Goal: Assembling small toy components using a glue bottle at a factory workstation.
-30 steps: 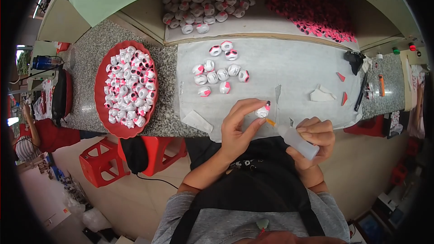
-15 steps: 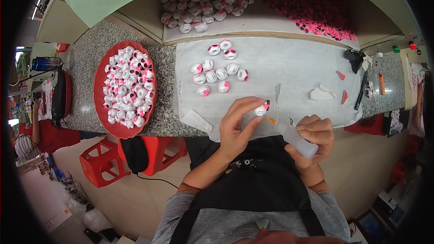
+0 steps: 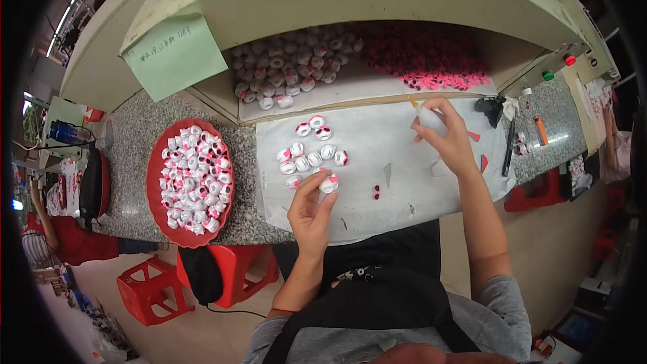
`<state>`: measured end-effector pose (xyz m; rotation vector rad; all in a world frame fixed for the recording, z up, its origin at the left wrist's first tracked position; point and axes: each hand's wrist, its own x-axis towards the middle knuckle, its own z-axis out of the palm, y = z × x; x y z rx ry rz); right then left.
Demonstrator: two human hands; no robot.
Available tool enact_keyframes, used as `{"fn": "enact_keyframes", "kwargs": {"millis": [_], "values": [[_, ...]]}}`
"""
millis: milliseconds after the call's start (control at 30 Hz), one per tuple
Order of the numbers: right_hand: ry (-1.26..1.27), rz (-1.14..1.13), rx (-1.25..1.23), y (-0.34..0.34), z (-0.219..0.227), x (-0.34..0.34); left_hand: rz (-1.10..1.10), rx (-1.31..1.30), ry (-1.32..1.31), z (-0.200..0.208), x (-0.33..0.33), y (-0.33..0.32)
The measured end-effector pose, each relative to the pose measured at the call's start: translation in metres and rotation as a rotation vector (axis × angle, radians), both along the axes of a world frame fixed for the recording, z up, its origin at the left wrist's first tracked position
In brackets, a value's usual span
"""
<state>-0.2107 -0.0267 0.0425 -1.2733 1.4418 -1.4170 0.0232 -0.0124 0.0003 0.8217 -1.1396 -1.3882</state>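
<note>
A person seated at a speckled stone bench holds a small white cap with pink trim at the tips of the left hand, whose fingers are pinched narrowly around it just above the near part of a pale work sheet. The cap sits at the near edge of a loose cluster of similar white-and-pink caps lying on the sheet. The right hand is raised farther out over the sheet, its fingers closed around a small translucent squeeze bottle with a thin nozzle pointing toward the shelf. A single tiny pink-and-black piece lies alone on the sheet between the two hands. To the left, a red round tray is heaped with more caps. Behind the sheet, an open shelf holds a pile of white caps beside a pile of pink pieces.
</note>
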Motion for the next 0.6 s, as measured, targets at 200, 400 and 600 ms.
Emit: {"fn": "enact_keyframes", "kwargs": {"millis": [200,400,600], "values": [[1.067,-0.046,-0.001,-0.083,-0.028,-0.032,-0.022,-0.019,-0.005,0.000,0.002,0.009],[1.299,0.079,0.001,-0.104,-0.027,-0.035,0.007,0.017,-0.015,-0.003,0.009,0.008],[1.321,0.105,0.053,-0.103,-0.027,-0.042,-0.025,-0.002,0.010,0.002,0.003,0.006]]}}
